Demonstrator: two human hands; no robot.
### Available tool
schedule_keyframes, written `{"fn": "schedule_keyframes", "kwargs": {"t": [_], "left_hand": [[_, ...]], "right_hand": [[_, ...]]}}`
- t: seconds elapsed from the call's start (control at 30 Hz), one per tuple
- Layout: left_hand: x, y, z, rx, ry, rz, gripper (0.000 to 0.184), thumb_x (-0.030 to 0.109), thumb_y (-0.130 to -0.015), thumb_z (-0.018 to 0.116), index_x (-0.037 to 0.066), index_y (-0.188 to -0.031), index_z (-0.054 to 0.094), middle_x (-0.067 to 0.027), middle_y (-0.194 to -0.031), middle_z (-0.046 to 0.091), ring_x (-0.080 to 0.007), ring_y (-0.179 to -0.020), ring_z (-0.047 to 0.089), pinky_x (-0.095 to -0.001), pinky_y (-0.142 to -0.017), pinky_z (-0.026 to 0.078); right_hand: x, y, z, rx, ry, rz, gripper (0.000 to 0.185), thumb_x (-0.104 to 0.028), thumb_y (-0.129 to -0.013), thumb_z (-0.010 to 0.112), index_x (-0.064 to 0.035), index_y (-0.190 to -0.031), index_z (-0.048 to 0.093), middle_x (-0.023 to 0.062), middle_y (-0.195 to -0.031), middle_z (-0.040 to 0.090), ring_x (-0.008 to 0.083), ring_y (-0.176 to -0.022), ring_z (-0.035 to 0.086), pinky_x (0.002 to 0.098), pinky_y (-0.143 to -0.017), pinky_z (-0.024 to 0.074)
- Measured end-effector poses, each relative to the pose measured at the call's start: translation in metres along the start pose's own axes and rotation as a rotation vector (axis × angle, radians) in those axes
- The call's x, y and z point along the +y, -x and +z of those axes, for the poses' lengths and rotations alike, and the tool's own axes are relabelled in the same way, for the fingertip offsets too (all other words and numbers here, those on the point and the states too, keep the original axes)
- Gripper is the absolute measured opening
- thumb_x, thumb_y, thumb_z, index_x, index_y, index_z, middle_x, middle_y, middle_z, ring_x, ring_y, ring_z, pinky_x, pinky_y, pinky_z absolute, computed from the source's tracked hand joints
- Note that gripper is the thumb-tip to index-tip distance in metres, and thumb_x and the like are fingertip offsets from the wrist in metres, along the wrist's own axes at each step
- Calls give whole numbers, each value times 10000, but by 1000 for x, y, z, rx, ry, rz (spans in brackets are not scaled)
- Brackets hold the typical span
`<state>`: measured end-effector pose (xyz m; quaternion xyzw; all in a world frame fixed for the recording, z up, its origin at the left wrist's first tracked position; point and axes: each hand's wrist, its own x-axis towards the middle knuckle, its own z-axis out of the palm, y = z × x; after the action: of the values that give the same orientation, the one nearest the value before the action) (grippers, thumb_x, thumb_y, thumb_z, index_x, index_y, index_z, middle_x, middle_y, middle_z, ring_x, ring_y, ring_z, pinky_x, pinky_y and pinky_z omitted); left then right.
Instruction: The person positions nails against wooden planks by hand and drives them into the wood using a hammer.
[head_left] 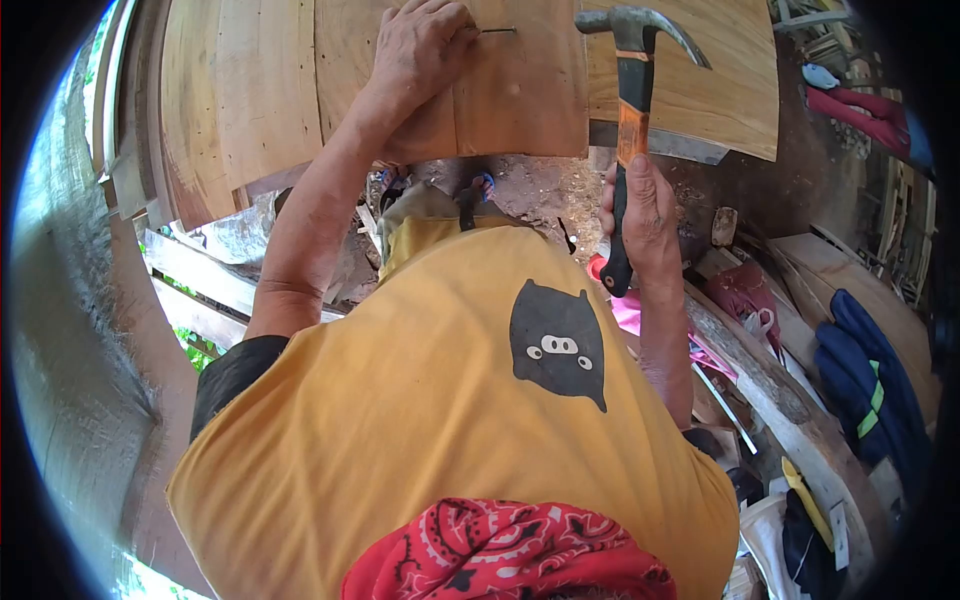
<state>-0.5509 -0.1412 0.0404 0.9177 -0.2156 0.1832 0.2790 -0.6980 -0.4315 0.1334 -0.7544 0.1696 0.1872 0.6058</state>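
Note:
My right hand [645, 210] is wrapped round the black and orange handle of a claw hammer [633, 110]. The hammer stands upright in view, its head above the wooden boards at the top right. On the boards [520, 100] rests my left hand [425, 45], its fingers curled together at the top of the view. A nail [500, 30] sticks out to the right from beside its thumb and fingers. Whether the fingers grip the nail is hard to make out.
Lower right, a long log [780, 390] lies near dark blue cloth [860, 370] and a yellow object [808, 500]. A person's red-clad legs [860, 115] show at the upper right. Pale timber [80, 330] fills the left side.

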Motion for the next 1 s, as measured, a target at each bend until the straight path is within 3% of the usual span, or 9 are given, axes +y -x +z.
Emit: {"fn": "schedule_keyframes", "kwargs": {"t": [0.13, 0.37, 0.5, 0.53, 0.63, 0.73, 0.83, 0.93, 1.0], "left_hand": [[4, -2, -3, -6, -24, -21, 206, 237, -783, 779, 128, -848, 616, -89, -870, 626, -337, -914, 612, -490, -817, 446], [2, -1, -1, -4, -5, 16, 213, 260, -782, 778, 139, -849, 616, -79, -870, 620, -327, -922, 608, -479, -818, 438], [3, 1, -1, -14, -16, -3, 204, 257, -785, 775, 138, -849, 621, -76, -858, 626, -329, -916, 618, -483, -819, 449], [5, 3, 1, -13, -7, 5, 201, 254, -786, 773, 137, -849, 622, -78, -855, 627, -331, -913, 620, -485, -819, 452], [1, 0, 5, 3, -37, 5, 185, 246, -793, 762, 133, -849, 626, -83, -856, 636, -337, -907, 625, -494, -823, 461], [1, -1, 1, -4, -31, -28, 169, 239, -800, 747, 128, -850, 630, -88, -865, 645, -342, -909, 626, -498, -827, 465], [4, -3, -3, -12, -22, -41, 145, 233, -812, 732, 126, -844, 638, -89, -864, 652, -344, -912, 628, -495, -829, 465], [-3, 2, 2, -19, -18, -43, 121, 247, -877, 701, 130, -899, 679, -63, -932, 688, -316, -969, 642, -474, -847, 460], [-4, 1, 7, -14, -17, -39, 121, 253, -909, 692, 133, -921, 689, -43, -954, 700, -296, -996, 650, -459, -854, 456]], "right_hand": [[-37, -8, -4, -71, 25, -157, 580, -580, -1101, 433, -25, -1009, 576, 21, -741, 563, 83, -582, 522, 251, -545, 437], [-65, -15, 1, 28, 99, -514, 511, -508, -1114, 460, -26, -980, 563, 12, -718, 557, 98, -598, 513, 267, -555, 427], [1, -56, 2, -20, 693, -465, 477, -453, -1117, 489, -23, -922, 564, 43, -703, 580, 141, -624, 569, 308, -578, 467], [4, -56, 1, -20, 626, -446, 498, -458, -1123, 464, -21, -906, 565, 50, -702, 592, 140, -627, 587, 304, -582, 472], [-30, -28, 5, -28, 240, -93, 523, -490, -1128, 421, -27, -925, 555, 40, -705, 580, 128, -602, 569, 290, -570, 460], [-73, -6, 9, 113, 91, -382, 549, -534, -1120, 394, -30, -978, 558, 27, -712, 563, 112, -572, 537, 277, -539, 435], [-62, -10, 13, 124, -45, -548, 565, -566, -1108, 388, -32, -1024, 554, 19, -718, 550, 103, -570, 515, 262, -535, 415], [6, -45, 9, 26, 558, -382, 552, -536, -1106, 407, -30, -963, 577, 17, -746, 565, 110, -590, 549, 269, -537, 434], [33, -30, 16, 47, 482, -210, 556, -544, -1106, 407, -38, -946, 572, 9, -716, 554, 106, -560, 534, 273, -519, 429]]}}
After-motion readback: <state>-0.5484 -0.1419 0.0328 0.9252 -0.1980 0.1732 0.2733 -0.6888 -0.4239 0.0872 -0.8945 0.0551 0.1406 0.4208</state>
